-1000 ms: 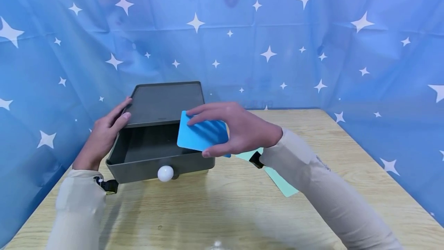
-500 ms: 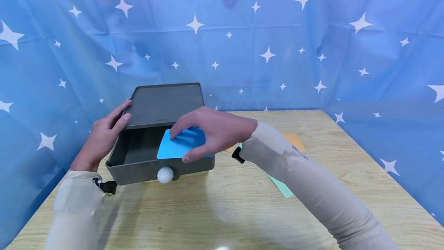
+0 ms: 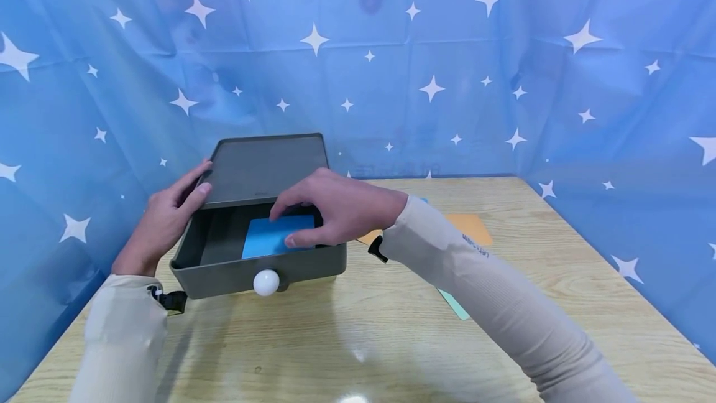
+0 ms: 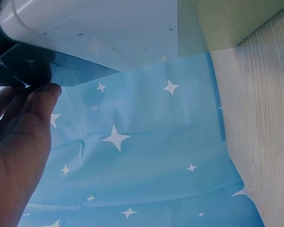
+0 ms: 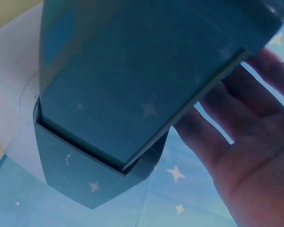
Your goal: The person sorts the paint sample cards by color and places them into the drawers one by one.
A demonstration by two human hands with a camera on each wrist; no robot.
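Note:
A dark grey drawer box (image 3: 268, 166) stands on the left of the table in the head view, its drawer (image 3: 224, 280) pulled out toward me. On the drawer's front is a round white knob (image 3: 266, 282). A blue card (image 3: 263, 240) lies inside the drawer, toward its right. Over it hovers my right hand (image 3: 344, 209), thumb and fingers spread; whether a fingertip still touches the card is hard to see. My left hand (image 3: 159, 226) rests against the box's left side, thumb at the top's edge. The left wrist view shows this hand's fingertips (image 4: 52, 90) against the box.
An orange card (image 3: 472, 229) and a mint green card (image 3: 454, 305) lie on the wooden table (image 3: 391, 341), partly behind my right sleeve. Another orange piece (image 3: 370, 237) shows beside the drawer. A blue star-patterned curtain (image 3: 380, 67) surrounds the table.
My right hand has moved left and down, carrying the blue card from above the drawer's right side into it. The card now lies lower, with the fingers loosened. My left hand stays put.

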